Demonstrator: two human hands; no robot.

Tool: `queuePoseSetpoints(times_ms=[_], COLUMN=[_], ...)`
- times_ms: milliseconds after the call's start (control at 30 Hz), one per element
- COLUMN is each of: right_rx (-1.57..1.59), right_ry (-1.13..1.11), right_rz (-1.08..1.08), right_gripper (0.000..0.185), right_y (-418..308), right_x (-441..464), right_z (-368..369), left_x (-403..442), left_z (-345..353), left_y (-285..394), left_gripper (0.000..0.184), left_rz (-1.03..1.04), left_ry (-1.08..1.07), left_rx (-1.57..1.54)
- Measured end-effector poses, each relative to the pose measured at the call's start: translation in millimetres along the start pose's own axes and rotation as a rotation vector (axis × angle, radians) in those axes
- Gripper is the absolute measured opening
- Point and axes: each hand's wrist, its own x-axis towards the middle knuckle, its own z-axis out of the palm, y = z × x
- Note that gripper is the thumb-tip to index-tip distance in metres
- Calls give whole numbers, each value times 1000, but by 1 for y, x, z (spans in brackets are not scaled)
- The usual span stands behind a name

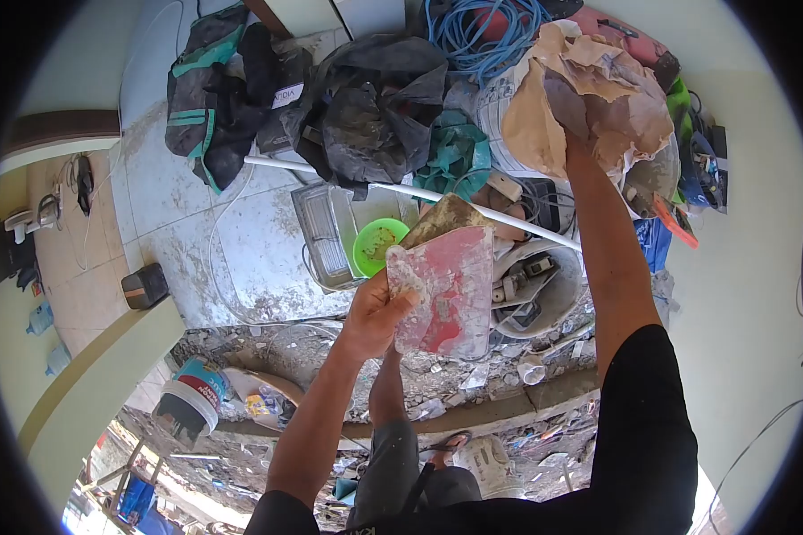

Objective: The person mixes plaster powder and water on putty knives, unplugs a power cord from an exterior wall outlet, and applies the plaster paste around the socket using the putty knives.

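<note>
My left hand grips a flat red panel by its left edge, thumb on top; pale, dried plaster-like material is smeared over it. A second flat piece, brownish and dirty, pokes out from behind the panel. My right arm reaches forward into a torn brown paper sack on top of a white bucket-like container. The sack's folds hide the fingers of that hand. Just beyond the panel sits a bright green bowl with residue inside.
A white pipe lies across the clutter. Around it are a clear plastic box, a black bag, a coiled blue hose and a round tub with tools. Rubble covers the ground near my feet; a bucket stands left.
</note>
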Motion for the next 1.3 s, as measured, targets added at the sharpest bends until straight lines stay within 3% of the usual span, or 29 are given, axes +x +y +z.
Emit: queuePoseSetpoints(times_ms=[267,333,367,433,500,567,633,800,867,1100,1300], right_rx=[571,953,946,781,860,482,1168,879,603,428,414], right_ry=[-143,61,67,69,50,286,-37,-210,-111,137,200], right_rz=[144,-583,-579,-237,-251,-535,20,128,-22,-251,-194], right_gripper=[28,22,22,23,23,21,22,20,19,16,18], right_y=[51,74,69,39,9,-21,-77,-132,-156,-164,-167], right_x=[-18,-43,-60,-107,-158,-204,-256,-320,-342,-368,-367], right_z=[-9,-18,-34,-88,-134,-164,-197,-198,-195,-165,-170], left_x=[8,13,15,20,22,27,32,38,39,41,42], left_z=[12,17,18,21,32,45,59,85,89,98,105], left_y=[1,-1,-3,-7,-9,-6,-3,0,-1,2,3], left_gripper=[33,33,33,34,34,33,28,27,27,33,30], left_rz=[11,20,21,-24,-12,0,59,66,74,117,134], left_ry=[-35,-26,-35,-28,-33,-35,-22,-37,-43,-81,-70], left_rx=[-34,-9,-11,7,-14,-31,-22,-48,-40,-71,-79])
